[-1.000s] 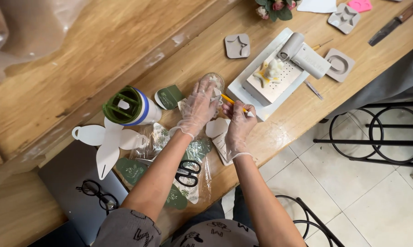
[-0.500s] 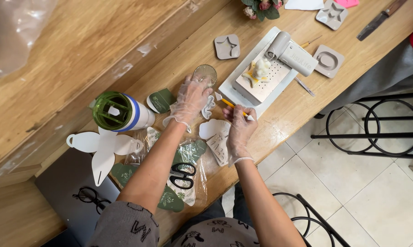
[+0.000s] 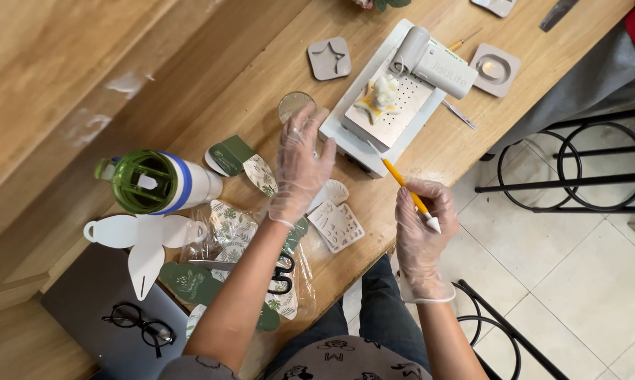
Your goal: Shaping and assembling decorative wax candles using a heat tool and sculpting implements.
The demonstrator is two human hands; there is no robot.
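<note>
1. Left hand [image 3: 300,165], in a clear glove, hovers flat over the wooden table [image 3: 212,105]; fingers spread wide and holding nothing, fingertips just short of the small round clear dish [image 3: 294,104]
2. Right hand [image 3: 423,229], also gloved, sits past the table's near edge, fingers closed round a yellow-handled tool [image 3: 405,184] with a white end, its fine tip angled up toward the white machine [image 3: 395,91]
3. A small embossed white piece [image 3: 337,225] lies near the near edge, between the two hands; leaf-printed cutouts [image 3: 234,226] in clear wrap and black scissors [image 3: 282,274] lie just left of it
4. Judged step: a pause in tool work on the embossed piece, the free hand going for the dish
5. Any next move calls for a light pinch at the dish rim, tool kept clear of the pale figure [image 3: 382,95] on the machine's plate
</note>
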